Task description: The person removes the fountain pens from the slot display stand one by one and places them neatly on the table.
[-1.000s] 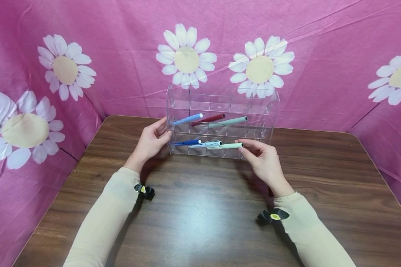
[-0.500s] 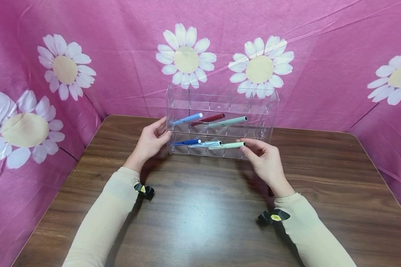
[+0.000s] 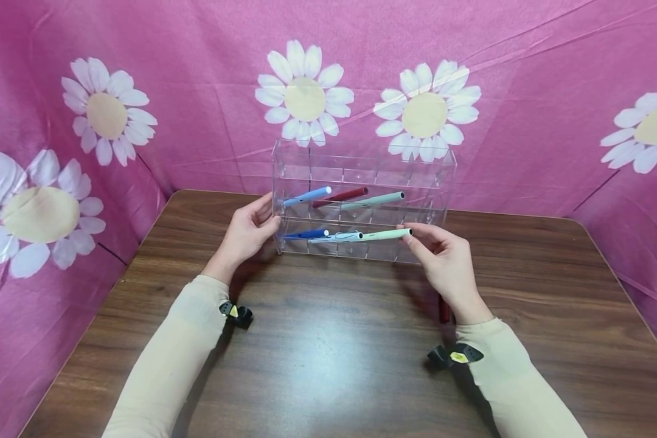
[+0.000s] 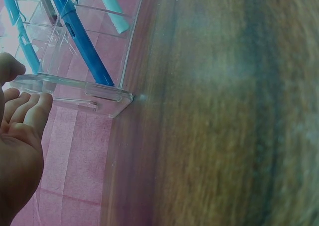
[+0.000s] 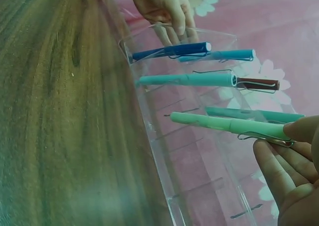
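Note:
My right hand [image 3: 443, 261] pinches the cap end of a light green pen [image 3: 385, 235] between thumb and fingers; in the right wrist view this pen [image 5: 219, 123] lies across the lower tier of the rack, its clip facing the palm. The clear acrylic pen rack [image 3: 361, 254] stands upright at the back of the table. At its left side wall, my left hand [image 3: 246, 231] grips the edge, thumb in front and fingers behind. Lower-tier neighbours are a dark blue pen [image 3: 309, 233] and a pale blue pen [image 3: 336, 236].
On the middle tier lie a light blue pen [image 3: 309, 194], a dark red pen [image 3: 342, 197] and a grey-green pen [image 3: 375, 201]. Part of a dark red object [image 3: 444, 310] shows beside my right wrist. Pink flowered cloth [image 3: 208, 121] hangs behind the wooden table [image 3: 317, 340].
My right hand has moved right and drawn the light green pen along with it, away from the pale blue pen. The left hand and the rack have stayed put.

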The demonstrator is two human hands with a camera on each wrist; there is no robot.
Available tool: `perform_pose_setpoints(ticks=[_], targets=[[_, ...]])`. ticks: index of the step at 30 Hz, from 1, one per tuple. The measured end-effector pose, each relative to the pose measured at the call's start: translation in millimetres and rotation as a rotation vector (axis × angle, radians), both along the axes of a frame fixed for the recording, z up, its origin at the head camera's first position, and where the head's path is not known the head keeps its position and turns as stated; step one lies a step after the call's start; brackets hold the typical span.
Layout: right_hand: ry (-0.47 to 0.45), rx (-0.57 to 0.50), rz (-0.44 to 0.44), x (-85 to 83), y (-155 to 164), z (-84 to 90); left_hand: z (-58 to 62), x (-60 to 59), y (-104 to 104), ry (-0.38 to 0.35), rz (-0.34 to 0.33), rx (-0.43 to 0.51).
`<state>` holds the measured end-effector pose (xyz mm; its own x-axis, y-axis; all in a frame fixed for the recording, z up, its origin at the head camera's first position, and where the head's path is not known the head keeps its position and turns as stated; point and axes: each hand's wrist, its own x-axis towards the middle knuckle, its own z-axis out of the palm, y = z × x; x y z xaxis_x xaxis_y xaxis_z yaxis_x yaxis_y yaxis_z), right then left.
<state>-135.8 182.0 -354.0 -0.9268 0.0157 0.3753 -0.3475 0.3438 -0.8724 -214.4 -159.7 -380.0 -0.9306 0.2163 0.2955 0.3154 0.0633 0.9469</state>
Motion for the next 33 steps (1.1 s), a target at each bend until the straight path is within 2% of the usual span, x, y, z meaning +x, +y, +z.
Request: perform_pose_setpoints(ticks=[7, 16, 24, 27, 33], targets=[[0.027, -0.035, -0.011, 1.1, 5.5, 4.1, -1.2, 0.2, 0.0, 0.006, -0.011, 0.015], [0.024, -0.029, -0.044, 2.3, 11.4, 13.9, -2.3, -0.4, -0.3, 0.007, -0.019, 0.028], [0.022, -0.149, -0.002, 4.1, 15.8, 21.4, -3.2, -1.4, -1.1, 0.013, -0.02, 0.021], [0.03, -0.138, -0.003, 5.1, 17.4, 24.7, -3.0, -1.0, -1.5, 0.01, -0.019, 0.021], [0.023, -0.081, -0.061, 8.4, 20.6, 31.0, -3.1, -1.2, -1.5, 0.011, -0.02, 0.02]])
